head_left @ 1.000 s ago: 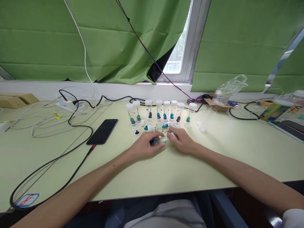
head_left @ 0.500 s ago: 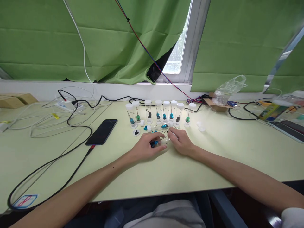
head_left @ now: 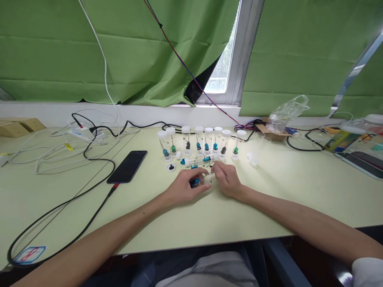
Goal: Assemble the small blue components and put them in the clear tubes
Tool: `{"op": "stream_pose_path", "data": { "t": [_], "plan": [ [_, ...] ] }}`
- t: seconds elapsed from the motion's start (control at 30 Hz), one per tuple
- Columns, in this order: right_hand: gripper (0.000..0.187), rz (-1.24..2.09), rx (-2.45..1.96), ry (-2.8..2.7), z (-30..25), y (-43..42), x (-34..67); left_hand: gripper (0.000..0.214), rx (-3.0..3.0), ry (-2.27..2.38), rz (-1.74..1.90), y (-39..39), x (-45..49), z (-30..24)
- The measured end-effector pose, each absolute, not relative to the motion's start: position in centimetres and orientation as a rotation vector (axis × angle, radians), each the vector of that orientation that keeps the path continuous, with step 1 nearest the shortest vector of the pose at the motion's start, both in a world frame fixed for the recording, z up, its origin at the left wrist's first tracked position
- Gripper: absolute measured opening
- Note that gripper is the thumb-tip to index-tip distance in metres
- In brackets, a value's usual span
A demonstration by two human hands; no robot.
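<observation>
My left hand (head_left: 187, 185) is curled around a small clear tube holding a blue part (head_left: 195, 182), its fingers partly hiding it. Thin metal wires (head_left: 211, 174) stick out from the tube's right end. Opposite, my right hand (head_left: 228, 178) is closed in a pinch at those wires, and its fingertips are partly hidden. Just beyond both hands, a clear tube with a blue part (head_left: 206, 159) lies on its side among small loose pieces. Further back stand several upright white-capped tubes (head_left: 208, 141) with blue, green or dark parts inside.
A black phone (head_left: 127, 166) lies on the table (head_left: 239, 219) to the left, plugged into a looping black cable (head_left: 98, 235). White caps (head_left: 253, 159) sit on the right, and a round white cap with a black piece (head_left: 171, 167) on the left. A cardboard box (head_left: 273, 134) stands at the back.
The hands stay almost in place, the right one shifting very slightly at the wires. The whole view has moved a little.
</observation>
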State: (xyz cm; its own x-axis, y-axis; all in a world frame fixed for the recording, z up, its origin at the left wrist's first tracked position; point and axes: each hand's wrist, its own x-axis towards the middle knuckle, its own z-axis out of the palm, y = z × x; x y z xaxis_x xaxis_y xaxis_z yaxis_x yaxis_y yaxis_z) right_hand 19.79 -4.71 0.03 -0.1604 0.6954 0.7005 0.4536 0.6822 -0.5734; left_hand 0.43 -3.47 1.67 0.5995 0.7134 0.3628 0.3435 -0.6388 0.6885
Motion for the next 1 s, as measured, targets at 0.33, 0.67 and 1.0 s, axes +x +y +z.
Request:
{"op": "stream_pose_path", "data": {
  "t": [0.33,0.67,1.0],
  "plan": [
    [0.028,0.242,-0.836,-1.751,-0.37,-4.46,19.57,0.030,2.251,0.815,0.877,-3.32,0.42,1.23],
    [0.033,0.186,-0.781,-1.772,-0.47,-4.38,19.75,0.029,2.216,0.805,0.854,-3.19,0.48,1.15],
    [0.033,0.043,-0.647,-1.850,-0.35,-4.24,20.08,0.029,2.205,0.753,0.778,-3.08,0.09,1.44]
  ]
}}
